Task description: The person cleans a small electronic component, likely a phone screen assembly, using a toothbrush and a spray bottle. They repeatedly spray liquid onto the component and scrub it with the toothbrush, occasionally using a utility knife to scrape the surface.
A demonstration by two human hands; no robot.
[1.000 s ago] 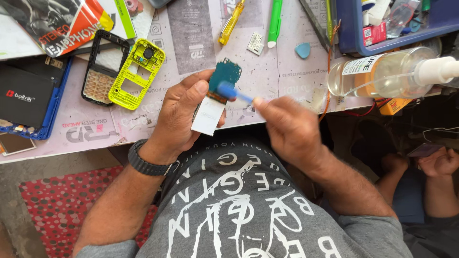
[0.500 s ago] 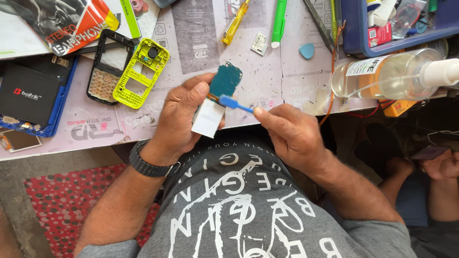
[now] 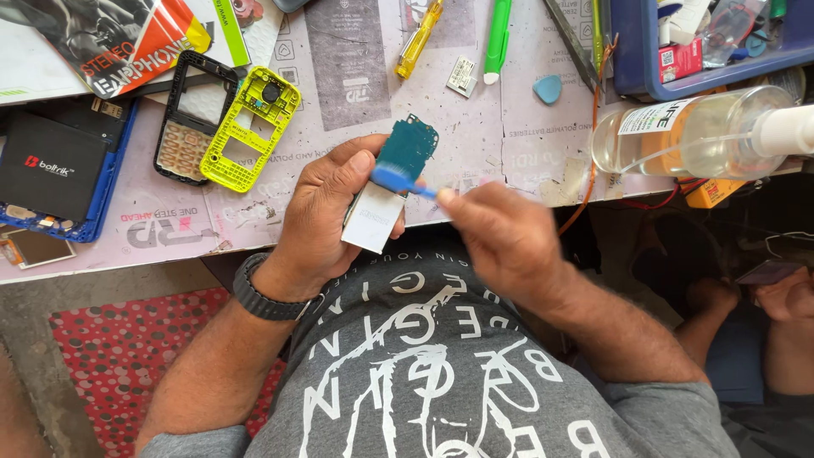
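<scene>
My left hand (image 3: 326, 208) grips a teal phone circuit board (image 3: 407, 148) with a white panel (image 3: 373, 218) at its lower end, held over the table's front edge. My right hand (image 3: 500, 233), blurred, holds a small blue brush (image 3: 397, 179) whose head lies across the board just under my left thumb. A black watch (image 3: 259, 297) sits on my left wrist.
A yellow-green phone frame (image 3: 248, 127) and a black keypad frame (image 3: 191, 119) lie at left, beside a black battery in a blue tray (image 3: 55, 174). A clear spray bottle (image 3: 704, 131) lies at right, below a blue bin (image 3: 704, 42). Another person's hand (image 3: 784, 297) is at far right.
The brush has slid left across the board, toward my left thumb, and my right hand is now blurred with motion. My left hand keeps its hold on the board.
</scene>
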